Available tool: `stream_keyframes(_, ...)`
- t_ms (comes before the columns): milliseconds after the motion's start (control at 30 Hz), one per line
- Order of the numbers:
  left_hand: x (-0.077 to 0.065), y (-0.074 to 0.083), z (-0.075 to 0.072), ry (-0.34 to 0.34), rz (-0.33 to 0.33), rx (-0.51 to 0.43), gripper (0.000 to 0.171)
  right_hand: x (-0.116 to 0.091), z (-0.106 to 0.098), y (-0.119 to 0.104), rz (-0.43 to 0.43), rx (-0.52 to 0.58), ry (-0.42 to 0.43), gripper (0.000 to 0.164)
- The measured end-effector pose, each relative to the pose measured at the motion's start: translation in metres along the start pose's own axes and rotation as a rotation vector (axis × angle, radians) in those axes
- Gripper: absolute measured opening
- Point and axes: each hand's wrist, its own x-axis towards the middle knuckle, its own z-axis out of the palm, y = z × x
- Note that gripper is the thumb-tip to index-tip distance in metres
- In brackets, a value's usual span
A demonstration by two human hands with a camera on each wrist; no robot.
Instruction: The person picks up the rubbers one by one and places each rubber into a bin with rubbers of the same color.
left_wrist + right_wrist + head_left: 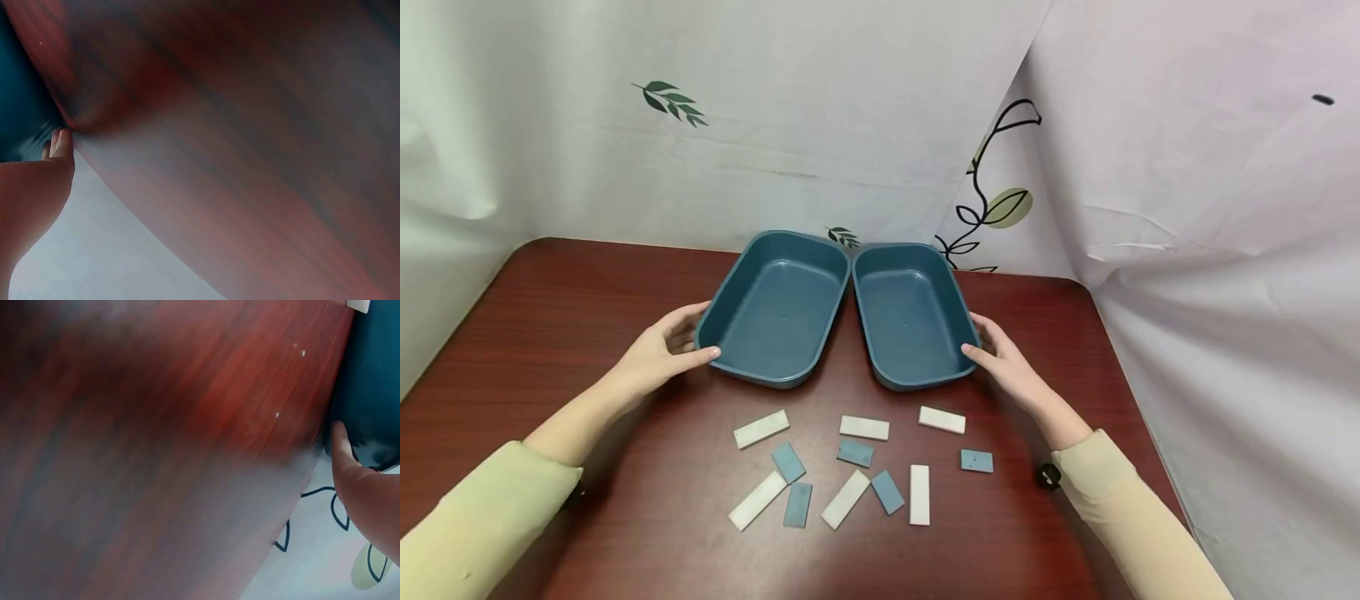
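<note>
Two blue plastic trays stand side by side at the back of the table, their far corners nearly meeting. My left hand point(666, 343) grips the outer near corner of the left tray point(778, 379), thumb at the rim and fingers along the outside wall. At the right tray point(917, 383), my right hand point(1000, 354) holds the outer side the same way, with its thumb over the rim. Fingers point(61, 145) lie against the blue wall in the left wrist view. The right wrist view shows a finger point(340, 440) along the other tray's side. Both trays hold nothing.
Several white blocks point(864, 427) and several shorter blue-grey blocks point(855, 452) lie scattered flat on the dark red table point(647, 533) in front of the trays. A pale curtain point(820, 117) with leaf prints hangs behind the table and along its sides.
</note>
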Motion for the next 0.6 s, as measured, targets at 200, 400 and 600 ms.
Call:
stream_keyframes(200, 0.002, 0.004, 0.009, -0.014, -0.003, -0.005, 0.079, 0.000, 0.003, 0.001, -0.007, 0.070, -0.028, 0.063)
stream_keyframes(400, 0.001, 0.007, 0.018, -0.012, 0.028, -0.030, 0.077, -0.002, 0.004, 0.000, 0.023, 0.109, -0.029, 0.064)
stream_keyframes(600, 0.001, 0.010, 0.022, -0.037, 0.016, -0.055, 0.071, -0.002, 0.005, -0.002, 0.031, 0.140, -0.029, 0.065)
